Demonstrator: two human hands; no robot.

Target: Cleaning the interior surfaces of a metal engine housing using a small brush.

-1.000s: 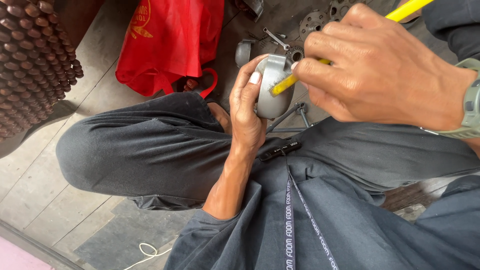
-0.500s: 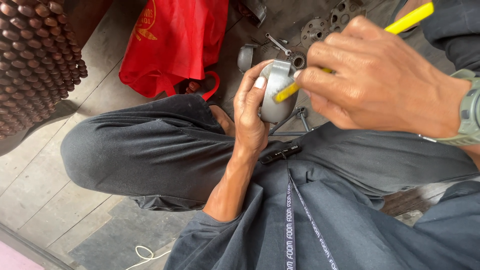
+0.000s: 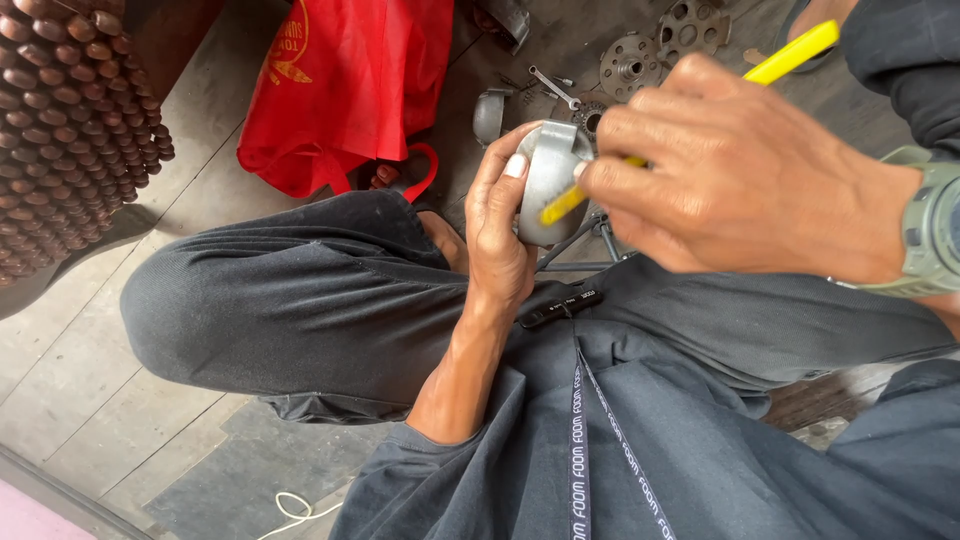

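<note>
Far left: beaded brown mat (image 3: 70,130), then red bag (image 3: 345,85) on floor, both well apart from the work. Centre: left hand (image 3: 500,235) over the lap, fingers curled round a grey metal cup-shaped part (image 3: 548,185), thumb on its rim, held tilted just above the knee. Right of it: right hand (image 3: 745,180), fingers pinched closed on a yellow-handled tool (image 3: 790,55), tip touching the part's face. Perforated metal discs (image 3: 660,45) and a wrench (image 3: 552,88) on floor beyond. Best done with part clamped firm in the palm, tool kept at a shallow angle, short controlled strokes away from the left thumb. Slip risk: tip skating off curved metal toward the fingers.
</note>
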